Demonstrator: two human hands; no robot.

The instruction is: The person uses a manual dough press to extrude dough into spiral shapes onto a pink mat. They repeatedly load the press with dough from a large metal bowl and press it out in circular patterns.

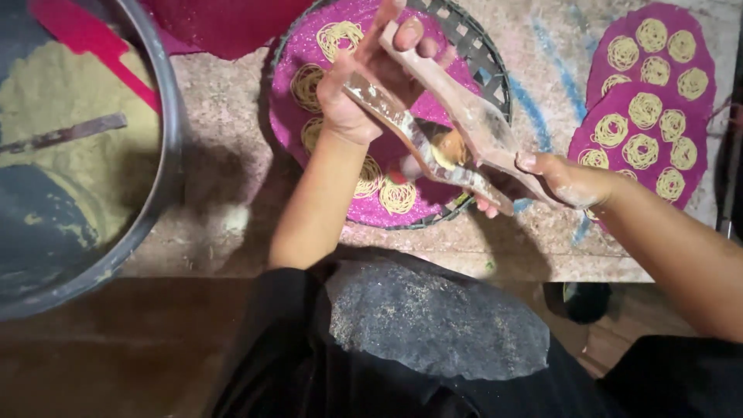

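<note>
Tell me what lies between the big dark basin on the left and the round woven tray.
In the head view, only bare, crumb-dusted floor lies between the basin and the woven tray.

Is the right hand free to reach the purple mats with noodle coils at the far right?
Probably not yet: the right hand grips the wooden press together with the left hand. The purple mats lie close beside it, unobstructed.
</note>
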